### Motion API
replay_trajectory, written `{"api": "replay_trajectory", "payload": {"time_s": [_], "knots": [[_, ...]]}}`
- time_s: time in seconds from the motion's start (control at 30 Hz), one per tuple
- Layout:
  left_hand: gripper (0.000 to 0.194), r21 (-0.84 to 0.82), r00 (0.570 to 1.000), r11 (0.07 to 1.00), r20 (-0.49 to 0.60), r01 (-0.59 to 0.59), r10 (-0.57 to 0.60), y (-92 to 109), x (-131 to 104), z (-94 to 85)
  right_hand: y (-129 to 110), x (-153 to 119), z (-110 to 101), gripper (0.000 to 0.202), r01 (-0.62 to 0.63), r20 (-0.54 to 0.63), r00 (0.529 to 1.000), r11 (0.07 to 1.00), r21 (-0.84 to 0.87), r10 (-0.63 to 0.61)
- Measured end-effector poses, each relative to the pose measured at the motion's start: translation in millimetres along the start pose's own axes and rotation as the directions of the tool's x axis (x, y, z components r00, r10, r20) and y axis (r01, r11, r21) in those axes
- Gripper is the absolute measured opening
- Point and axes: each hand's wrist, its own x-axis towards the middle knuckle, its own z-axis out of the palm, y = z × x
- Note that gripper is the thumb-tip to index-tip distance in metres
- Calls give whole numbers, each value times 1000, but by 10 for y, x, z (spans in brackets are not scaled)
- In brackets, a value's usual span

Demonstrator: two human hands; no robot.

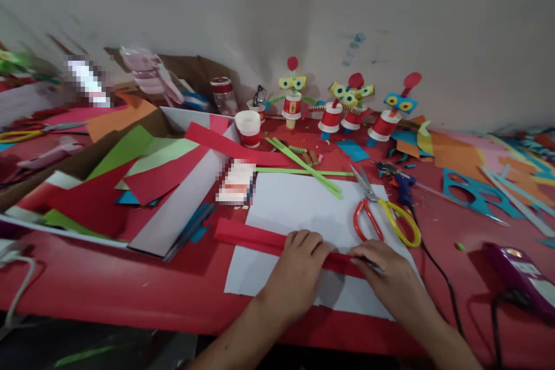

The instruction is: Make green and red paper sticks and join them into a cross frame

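Observation:
A long red paper strip (249,237) lies across a white sheet (277,202), with a lengthwise crease or fold line showing. My left hand (301,266) presses on the strip's middle, its fingers curled and close together. At the right end, my right hand (385,272) pinches the paper between thumb and fingers; part of that end is hidden. Just beyond the right hand, scissors (367,188) with one red and one yellow handle rest partly open on the sheet. Thin green paper strips (303,167) cross at the sheet's far edge.
To the left stands a box (191,199) of coloured paper. Cup figures (292,105) line the wall beside stacked paper cups (248,127). A blue glue gun (405,185), its black cord, a blue cut-out sheet (477,191) and a purple device (520,277) lie right.

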Motion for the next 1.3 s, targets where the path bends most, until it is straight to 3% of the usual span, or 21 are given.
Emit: {"api": "replay_trajectory", "payload": {"time_s": [0.27, 0.6, 0.93, 1.13, 1.3], "knots": [[28, 49, 988, 995, -123, -83, 88, -65, -20, 62, -10, -90, -36, 20, 36, -26, 999, 999, 25, -36], [28, 66, 960, 985, -223, -161, 172, -94, -74, 93, 26, -239, -39, 29, 231, 10, 972, 959, -167, -233], [44, 62, 972, 983, -151, -175, 183, -110, -61, 71, 20, -264, -17, 30, 273, 89, 962, 921, -277, -259], [37, 84, 971, 979, -140, -184, 195, -111, -72, 84, 25, -282, -5, 29, 279, 64, 960, 922, -268, -272], [36, 98, 978, 982, -115, -163, 174, -92, -69, 78, 27, -277, -28, 30, 269, 126, 962, 917, -293, -242]]}}
